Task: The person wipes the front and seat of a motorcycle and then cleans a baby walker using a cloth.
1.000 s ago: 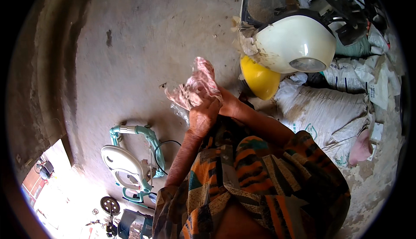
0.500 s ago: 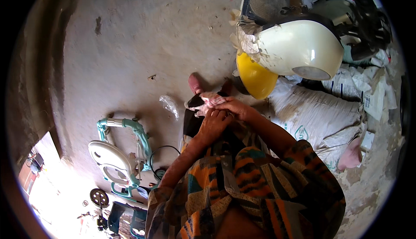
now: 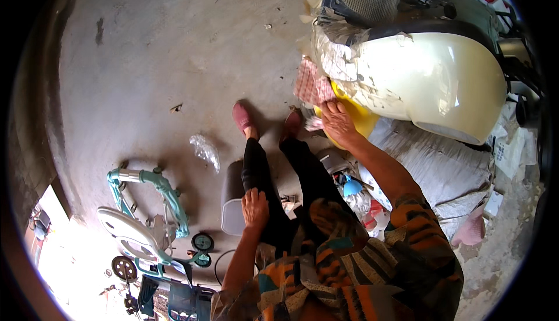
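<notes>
My right hand [image 3: 339,124] reaches forward to a yellow rounded object [image 3: 360,117], its fingers closed on a pink checked cloth [image 3: 313,83]. The cloth hangs spread beyond the fingers, beside the white shell, and a blurred end sticks out left of the hand. My left hand [image 3: 255,209] lies with outstretched fingers on my left leg, holding nothing. A large glossy white shell [image 3: 442,76], its front partly covered in torn, dirty film, stands above and right of the yellow object.
Grey-brown bins [image 3: 233,213] stand beside my legs. Crumpled clear plastic [image 3: 205,151] lies on the concrete floor [image 3: 174,47]. A teal-and-white wheeled child's walker [image 3: 131,228] stands at left. Stuffed white sacks [image 3: 428,161] lie at right, near a blue item [image 3: 351,186] among clutter.
My hands have parted. The right one has moved forward and right with the cloth, now unbunched; the left has let go and dropped back to my leg. The view has shifted.
</notes>
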The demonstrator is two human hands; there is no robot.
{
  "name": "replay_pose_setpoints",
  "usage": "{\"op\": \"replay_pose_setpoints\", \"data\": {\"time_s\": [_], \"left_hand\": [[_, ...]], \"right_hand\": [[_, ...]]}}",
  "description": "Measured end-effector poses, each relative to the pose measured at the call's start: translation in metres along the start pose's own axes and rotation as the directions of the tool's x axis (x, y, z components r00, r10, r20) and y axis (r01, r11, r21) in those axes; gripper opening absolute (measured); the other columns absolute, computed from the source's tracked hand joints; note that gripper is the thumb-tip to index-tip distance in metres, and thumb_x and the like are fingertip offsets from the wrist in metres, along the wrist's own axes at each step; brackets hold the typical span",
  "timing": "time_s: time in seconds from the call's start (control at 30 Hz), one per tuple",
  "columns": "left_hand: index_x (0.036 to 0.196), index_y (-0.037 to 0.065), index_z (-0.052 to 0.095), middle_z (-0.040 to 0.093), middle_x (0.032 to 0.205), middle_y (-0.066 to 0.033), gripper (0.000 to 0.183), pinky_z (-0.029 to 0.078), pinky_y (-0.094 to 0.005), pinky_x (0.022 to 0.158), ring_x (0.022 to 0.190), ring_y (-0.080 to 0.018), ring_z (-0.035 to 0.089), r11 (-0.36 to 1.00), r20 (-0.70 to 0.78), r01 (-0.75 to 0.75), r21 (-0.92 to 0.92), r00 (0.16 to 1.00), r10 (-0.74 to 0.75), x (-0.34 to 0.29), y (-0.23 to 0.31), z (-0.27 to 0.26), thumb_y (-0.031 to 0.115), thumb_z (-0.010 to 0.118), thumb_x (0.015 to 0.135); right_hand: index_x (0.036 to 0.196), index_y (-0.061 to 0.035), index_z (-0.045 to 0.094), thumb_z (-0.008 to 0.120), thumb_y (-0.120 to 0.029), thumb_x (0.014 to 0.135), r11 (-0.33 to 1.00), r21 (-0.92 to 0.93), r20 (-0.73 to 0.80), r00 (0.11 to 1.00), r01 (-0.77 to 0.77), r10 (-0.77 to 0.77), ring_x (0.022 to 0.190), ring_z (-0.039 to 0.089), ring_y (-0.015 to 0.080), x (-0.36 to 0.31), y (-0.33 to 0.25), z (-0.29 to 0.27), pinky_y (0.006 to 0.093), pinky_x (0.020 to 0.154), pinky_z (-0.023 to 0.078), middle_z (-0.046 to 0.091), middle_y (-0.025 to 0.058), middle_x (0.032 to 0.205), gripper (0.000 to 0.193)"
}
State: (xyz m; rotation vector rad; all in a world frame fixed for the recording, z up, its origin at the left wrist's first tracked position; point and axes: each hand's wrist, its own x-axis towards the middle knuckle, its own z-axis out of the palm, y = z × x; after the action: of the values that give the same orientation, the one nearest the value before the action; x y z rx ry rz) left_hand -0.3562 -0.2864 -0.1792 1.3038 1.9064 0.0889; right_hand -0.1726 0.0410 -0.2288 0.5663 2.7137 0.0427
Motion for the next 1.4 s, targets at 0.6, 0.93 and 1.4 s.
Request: {"op": "replay_pose_setpoints", "data": {"time_s": [0.6,0.93,1.4], "left_hand": [[0.1,0.008,0.063,0.05,0.111,-0.0074,0.03,0.035,-0.0455,0.094,0.11,-0.0307,0.045,0.981,0.071,0.185,-0.057,0.981,-0.18,0.003,0.0,0.012,0.017,0.07,0.072],[0.1,0.009,0.063,0.05,0.11,-0.0068,0.028,0.035,-0.045,0.093,0.11,-0.0297,0.045,0.966,0.066,0.23,-0.122,0.973,-0.223,-0.001,0.003,0.011,0.017,0.069,0.073],[0.1,0.009,0.063,0.051,0.111,-0.008,0.03,0.037,-0.0452,0.093,0.11,-0.0307,0.045,0.967,0.055,0.221,-0.129,0.975,-0.215,-0.006,-0.001,0.025,0.018,0.07,0.072]], "right_hand": [[0.148,-0.0095,0.022,0.038,-0.024,0.095,0.704,-0.706,0.308,0.863,-0.073,0.399,0.135,0.03,0.0388,0.113,0.008,0.198,0.055,0.112,0.017,0.038,0.0191,0.144,0.057],[0.119,-0.0006,0.063,0.042,-0.028,0.091,0.915,-0.068,0.49,0.812,0.398,-0.317,0.132,0.039,0.0349,0.035,-0.018,0.093,0.0536,0.114,0.015,0.051,0.0184,0.135,0.044],[0.087,-0.0085,0.071,0.053,-0.027,0.082,0.841,0.311,0.205,0.833,0.442,-0.514,0.124,0.047,0.0227,-0.062,-0.022,0.077,0.0442,0.113,0.02,0.067,0.0043,0.106,0.026]]}}
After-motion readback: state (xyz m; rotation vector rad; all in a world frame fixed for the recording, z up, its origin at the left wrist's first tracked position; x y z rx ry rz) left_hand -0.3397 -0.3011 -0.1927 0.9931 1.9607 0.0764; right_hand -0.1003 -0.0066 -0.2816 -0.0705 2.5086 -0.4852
